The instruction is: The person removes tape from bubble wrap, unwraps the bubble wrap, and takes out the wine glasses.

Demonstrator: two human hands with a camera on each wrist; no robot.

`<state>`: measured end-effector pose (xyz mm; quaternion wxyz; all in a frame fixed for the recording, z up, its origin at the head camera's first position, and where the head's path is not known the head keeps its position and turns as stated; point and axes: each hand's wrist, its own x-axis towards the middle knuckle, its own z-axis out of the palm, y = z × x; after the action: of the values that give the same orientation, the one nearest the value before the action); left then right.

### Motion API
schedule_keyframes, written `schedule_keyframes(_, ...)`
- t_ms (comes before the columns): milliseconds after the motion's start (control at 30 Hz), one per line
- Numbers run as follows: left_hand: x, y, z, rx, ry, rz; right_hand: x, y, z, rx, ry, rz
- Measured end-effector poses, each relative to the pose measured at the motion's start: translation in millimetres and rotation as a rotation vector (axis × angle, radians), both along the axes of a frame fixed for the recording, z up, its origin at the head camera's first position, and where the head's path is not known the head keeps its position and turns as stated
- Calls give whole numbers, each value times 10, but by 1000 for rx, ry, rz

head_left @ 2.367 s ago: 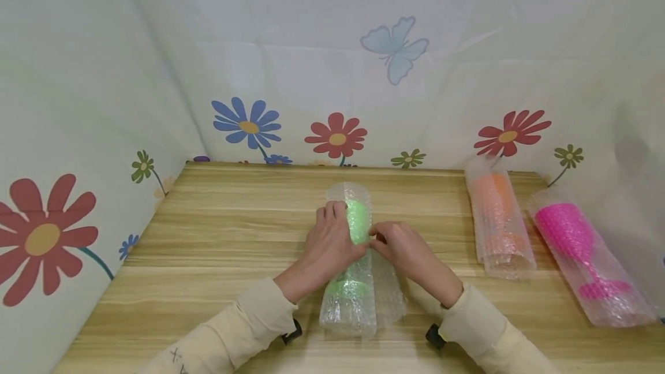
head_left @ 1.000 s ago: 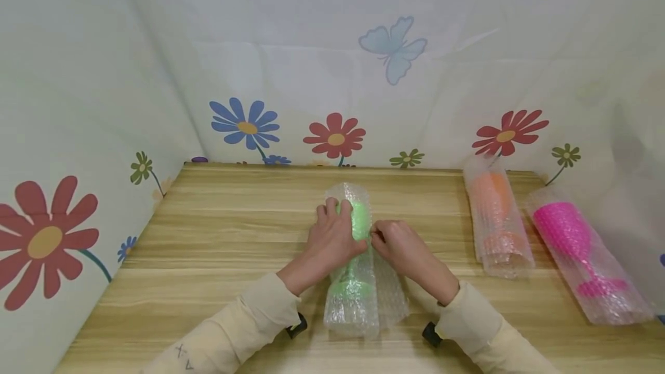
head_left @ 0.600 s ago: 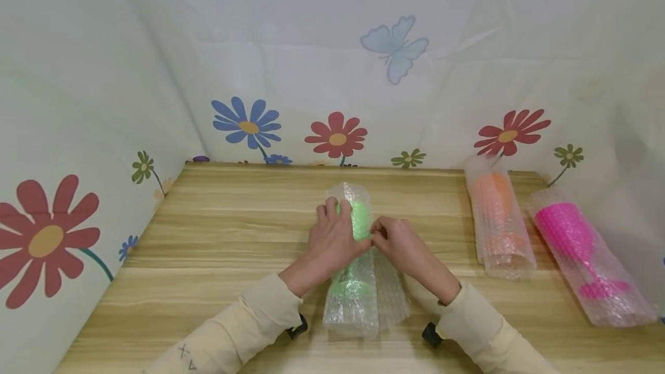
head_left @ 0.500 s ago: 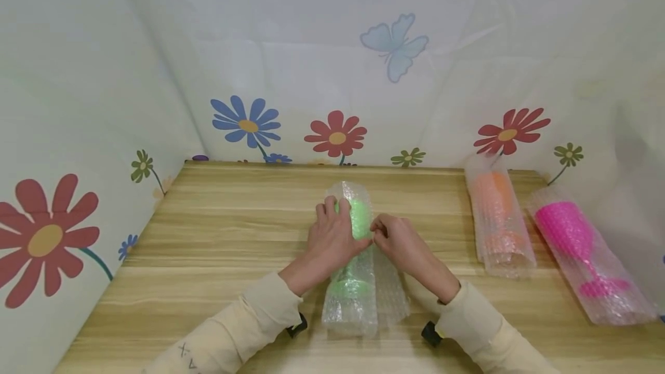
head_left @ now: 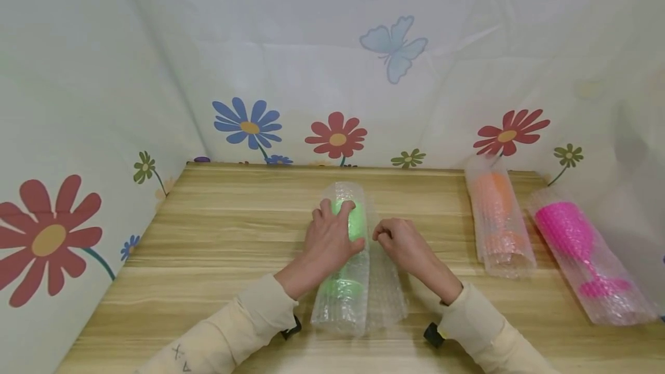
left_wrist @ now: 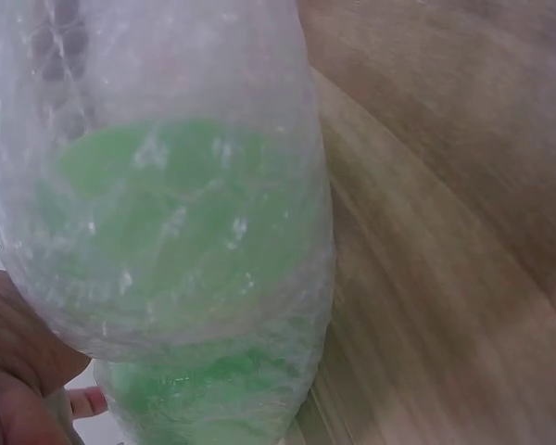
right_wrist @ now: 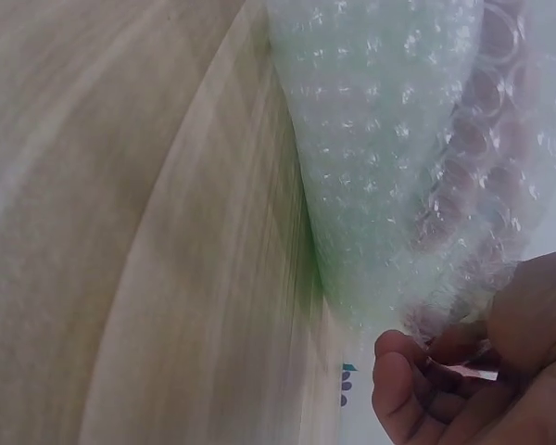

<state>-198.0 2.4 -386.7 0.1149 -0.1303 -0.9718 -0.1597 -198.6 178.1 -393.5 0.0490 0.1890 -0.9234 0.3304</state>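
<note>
On the middle of the tabletop (head_left: 223,281), the green goblet (head_left: 356,225) in bubble wrap (head_left: 340,318) is held under the wide grip of the left hand (head_left: 328,236); this wrap is pinched at one side by the right hand (head_left: 407,245), its grip narrow.

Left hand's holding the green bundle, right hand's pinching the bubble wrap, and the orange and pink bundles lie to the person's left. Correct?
Not quite: the orange bundle and pink bundle lie to the person's right, as the head view shows. The rest stands: the left hand holds the green bundle and the right hand pinches the bubble wrap.
</note>
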Motion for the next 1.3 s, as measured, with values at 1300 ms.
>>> schedule_keyframes(1300,63,-156,5,-52,-31,-140,-68,28,-85,133,-165,-19)
